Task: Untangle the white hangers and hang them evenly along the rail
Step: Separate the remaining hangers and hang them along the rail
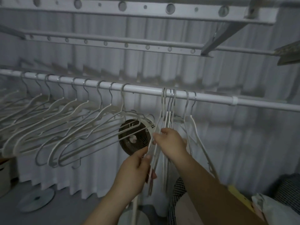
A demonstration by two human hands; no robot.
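My left hand [135, 173] and right hand [171, 143] pinch tangled white hangers [167, 116] under the rail [146, 89]; seemingly light, stiff, best gripped at shoulders.

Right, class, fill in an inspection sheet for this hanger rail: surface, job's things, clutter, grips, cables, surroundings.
surface: white rail, carrying hooks along its length.
job's things: spaced hangers on the left part; bunched hangers near the middle, hooks crowded together; two more hangers just right of them.
clutter: round fan behind the bunch; disc base on the floor; checked fabric lower right.
grips: left hand pinches the bunch low down; right hand holds it higher up.
cables: nothing seen.
surroundings: pleated curtain behind; drying rack overhead.
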